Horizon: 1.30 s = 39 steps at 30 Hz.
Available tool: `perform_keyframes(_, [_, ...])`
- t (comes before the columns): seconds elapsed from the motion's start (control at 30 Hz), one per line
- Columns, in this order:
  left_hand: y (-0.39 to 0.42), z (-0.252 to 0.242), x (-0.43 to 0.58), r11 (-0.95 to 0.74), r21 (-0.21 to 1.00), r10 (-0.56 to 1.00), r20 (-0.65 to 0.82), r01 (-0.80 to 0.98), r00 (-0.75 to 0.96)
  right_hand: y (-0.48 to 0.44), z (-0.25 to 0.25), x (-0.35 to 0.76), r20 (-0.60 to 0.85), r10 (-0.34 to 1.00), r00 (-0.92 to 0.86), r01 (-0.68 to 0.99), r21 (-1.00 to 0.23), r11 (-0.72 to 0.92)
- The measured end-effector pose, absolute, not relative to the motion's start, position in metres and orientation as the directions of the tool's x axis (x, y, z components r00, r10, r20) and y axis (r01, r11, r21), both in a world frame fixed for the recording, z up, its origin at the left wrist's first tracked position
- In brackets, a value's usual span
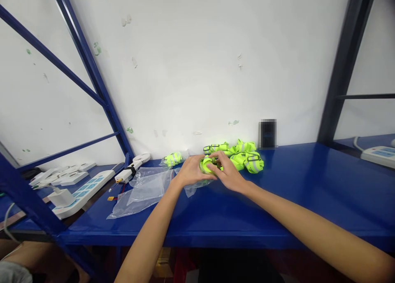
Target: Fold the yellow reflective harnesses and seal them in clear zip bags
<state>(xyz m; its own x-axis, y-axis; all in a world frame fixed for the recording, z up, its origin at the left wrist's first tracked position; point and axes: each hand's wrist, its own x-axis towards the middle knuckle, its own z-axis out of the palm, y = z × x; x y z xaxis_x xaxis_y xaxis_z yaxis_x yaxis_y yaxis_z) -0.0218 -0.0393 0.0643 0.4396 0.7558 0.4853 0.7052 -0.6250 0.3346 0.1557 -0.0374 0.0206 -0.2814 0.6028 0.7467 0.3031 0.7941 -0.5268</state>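
Note:
My left hand (191,170) curls around a neon-yellow reflective strap (207,164) bundled into a small roll. The fingers of my right hand (226,172) press on the roll from the other side. Clear plastic, seemingly a bag (194,189), shows beneath the hands; how much of the strap lies inside it I cannot tell. Just behind the hands lie more loose yellow straps (253,162) with grey bands and dark buckles. To the left, another rolled strap (173,159) sits in a clear bag. Flat clear plastic bags (146,192) spread beside my left forearm.
The blue table (277,209) runs up to a white wall. A small fan (142,157), a white box with wires (123,175) and a power strip (84,194) stand left, near the blue frame post (92,68). A dark blurred box (267,134) stands at the back right.

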Motion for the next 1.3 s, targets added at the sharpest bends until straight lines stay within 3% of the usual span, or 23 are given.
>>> perform_keyframes(0.17, [-0.035, 0.067, -0.030, -0.624, 0.430, 0.776, 0.443, 0.653, 0.449, -0.033, 0.023, 0.161, 0.648, 0.658, -0.385, 0.133, -0.666, 0.734])
perform_keyframes(0.33, [-0.037, 0.076, -0.037, -0.611, 0.550, 0.786, 0.333, 0.570, 0.521, -0.025, 0.028, 0.171, 0.529, 0.641, -0.556, 0.122, -0.711, 0.693])
perform_keyframes(0.63, [-0.047, 0.088, -0.025, -0.577, 0.557, 0.799, 0.233, 0.598, 0.554, -0.032, 0.046, 0.182, 0.443, 0.559, -0.701, 0.233, -0.598, 0.767])
perform_keyframes(0.93, [-0.037, 0.079, 0.000, -0.552, 0.605, 0.834, 0.422, 0.574, 0.357, -0.024, 0.025, 0.155, 0.652, 0.558, -0.513, 0.330, -0.451, 0.830])
perform_keyframes(1.1, [-0.030, 0.072, 0.015, -0.626, 0.577, 0.747, 0.637, 0.524, 0.192, -0.021, 0.026, 0.162, 0.587, 0.564, -0.580, 0.362, -0.435, 0.825])
perform_keyframes(1.23, [-0.030, 0.072, 0.012, -0.760, 0.418, 0.499, 0.866, 0.498, 0.035, -0.026, 0.027, 0.168, 0.388, 0.627, -0.675, 0.415, -0.504, 0.758])
perform_keyframes(1.3, [-0.030, 0.071, 0.002, -0.771, 0.244, 0.379, 0.918, 0.589, 0.116, -0.028, 0.027, 0.168, 0.373, 0.633, -0.678, 0.420, -0.510, 0.750])
